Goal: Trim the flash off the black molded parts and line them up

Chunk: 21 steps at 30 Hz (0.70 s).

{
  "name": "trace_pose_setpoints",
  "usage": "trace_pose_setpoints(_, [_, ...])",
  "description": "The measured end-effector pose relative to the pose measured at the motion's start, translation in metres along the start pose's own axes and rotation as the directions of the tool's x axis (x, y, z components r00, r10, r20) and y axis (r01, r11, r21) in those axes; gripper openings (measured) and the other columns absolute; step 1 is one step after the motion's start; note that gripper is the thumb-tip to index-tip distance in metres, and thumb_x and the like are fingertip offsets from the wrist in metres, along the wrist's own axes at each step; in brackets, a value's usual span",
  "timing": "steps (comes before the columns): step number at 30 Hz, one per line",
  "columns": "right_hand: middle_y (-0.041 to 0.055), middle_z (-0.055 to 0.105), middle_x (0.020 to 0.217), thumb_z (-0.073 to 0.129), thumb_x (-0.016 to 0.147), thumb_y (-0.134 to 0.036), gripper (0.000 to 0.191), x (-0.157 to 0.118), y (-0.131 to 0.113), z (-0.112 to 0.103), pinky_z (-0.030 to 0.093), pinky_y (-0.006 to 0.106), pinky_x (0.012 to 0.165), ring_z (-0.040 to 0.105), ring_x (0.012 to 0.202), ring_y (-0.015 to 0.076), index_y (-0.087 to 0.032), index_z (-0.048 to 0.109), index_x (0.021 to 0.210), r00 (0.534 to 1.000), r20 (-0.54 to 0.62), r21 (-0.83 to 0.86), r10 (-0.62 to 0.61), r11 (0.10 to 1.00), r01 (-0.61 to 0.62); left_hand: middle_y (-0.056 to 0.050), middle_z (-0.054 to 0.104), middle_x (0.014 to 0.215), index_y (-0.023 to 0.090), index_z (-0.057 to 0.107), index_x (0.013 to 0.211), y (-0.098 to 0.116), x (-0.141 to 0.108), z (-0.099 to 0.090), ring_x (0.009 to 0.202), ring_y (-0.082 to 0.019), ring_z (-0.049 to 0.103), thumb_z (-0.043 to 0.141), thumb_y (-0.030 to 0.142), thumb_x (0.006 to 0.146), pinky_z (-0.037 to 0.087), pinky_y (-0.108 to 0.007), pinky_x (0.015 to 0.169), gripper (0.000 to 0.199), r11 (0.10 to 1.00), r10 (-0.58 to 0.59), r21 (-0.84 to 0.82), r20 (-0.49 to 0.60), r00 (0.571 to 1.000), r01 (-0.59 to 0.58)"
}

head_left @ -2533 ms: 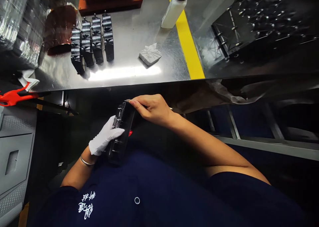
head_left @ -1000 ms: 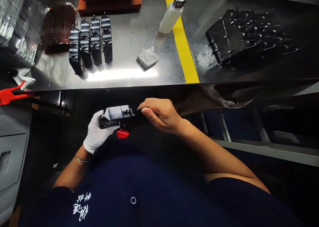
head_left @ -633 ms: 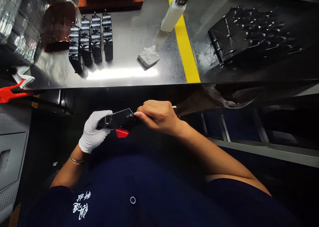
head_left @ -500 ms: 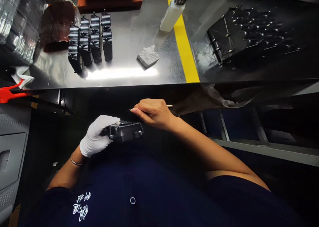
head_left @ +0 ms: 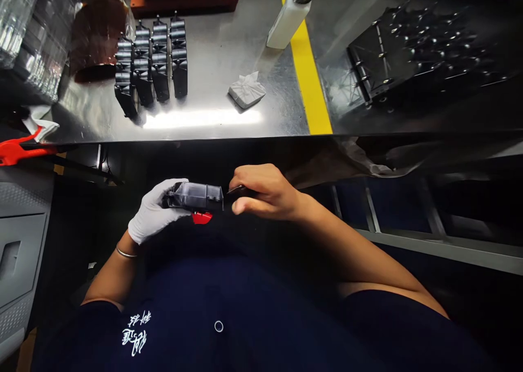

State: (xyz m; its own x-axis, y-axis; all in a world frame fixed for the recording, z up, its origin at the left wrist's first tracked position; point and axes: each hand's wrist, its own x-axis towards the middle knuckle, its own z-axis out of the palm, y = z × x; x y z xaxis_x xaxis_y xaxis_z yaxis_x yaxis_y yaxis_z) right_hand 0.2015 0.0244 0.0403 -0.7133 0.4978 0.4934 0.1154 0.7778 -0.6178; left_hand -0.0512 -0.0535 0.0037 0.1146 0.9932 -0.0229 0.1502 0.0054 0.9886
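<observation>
My left hand (head_left: 157, 209), in a white glove, grips a black plastic part (head_left: 196, 196) by its left end, over my lap. A small red piece (head_left: 202, 218) shows just under the part. Bare, my right hand (head_left: 265, 192) is at the part's right end, fingers bent round a thin dark tool (head_left: 236, 190) whose tip points toward the part. Whether the tip touches the part cannot be made out. The rest of the tool is hidden by the hand.
On the metal bench (head_left: 204, 110) stand several black parts (head_left: 160, 59), a folded white cloth (head_left: 247, 90), a white bottle (head_left: 288, 20) beside yellow tape (head_left: 308, 78), and a rack of dark parts (head_left: 433, 50). Red-handled pliers (head_left: 20, 150) lie at the left edge.
The black part has turned and risen slightly in my left hand, and the red piece now shows. My right hand has moved slightly right and down; its fingers have shifted on the tool.
</observation>
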Motion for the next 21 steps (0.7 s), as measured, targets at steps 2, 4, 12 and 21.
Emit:
trace_pose_setpoints(2, [0.0003,0.055,0.062,0.054,0.086,-0.065,0.05,0.007,-0.001,0.001,0.033,0.023,0.051,0.048,0.056,0.0095,-0.016,0.058,0.076,0.997,-0.005,-0.145,-0.076,0.987,0.075,-0.008,0.072,0.107,0.019,0.065,0.122,-0.004,0.002,0.0,0.094,-0.024,0.068,0.084,0.042,0.065,0.053,-0.036,0.085,0.064,0.969,-0.185,-0.15,0.09,0.979,0.197])
trace_pose_setpoints(4, [0.0006,0.054,0.063,0.054,0.083,-0.069,0.054,0.013,-0.001,0.002,0.029,0.023,0.049,0.047,0.056,0.0095,-0.016,0.058,0.075,0.992,0.033,-0.238,-0.123,0.963,0.128,-0.008,0.072,0.101,0.016,0.065,0.122,-0.01,0.004,0.0,0.091,-0.024,0.066,0.081,0.053,0.064,0.052,-0.034,0.082,0.071,0.933,-0.247,-0.221,0.179,0.952,0.284])
trace_pose_setpoints(12, [-0.0013,0.047,0.058,0.047,0.089,-0.065,0.056,0.014,0.003,0.008,0.023,0.026,0.05,0.041,0.053,0.0087,-0.017,0.051,0.06,0.987,0.048,-0.364,-0.156,0.917,0.163,-0.008,0.071,0.101,0.015,0.066,0.117,-0.023,0.006,0.006,0.089,-0.022,0.062,0.077,0.06,0.066,0.048,-0.029,0.079,0.069,0.925,-0.253,-0.239,0.199,0.947,0.297])
trace_pose_setpoints(21, [-0.0016,0.042,0.055,0.044,0.089,-0.068,0.06,0.01,0.008,0.015,0.022,0.026,0.049,0.037,0.052,0.0091,-0.017,0.049,0.058,0.998,-0.016,-0.364,-0.058,0.93,0.048,-0.009,0.072,0.099,0.013,0.069,0.11,-0.017,0.011,0.013,0.087,-0.021,0.062,0.072,0.062,0.071,0.048,-0.028,0.078,0.063,0.944,-0.19,-0.238,0.168,0.967,0.227])
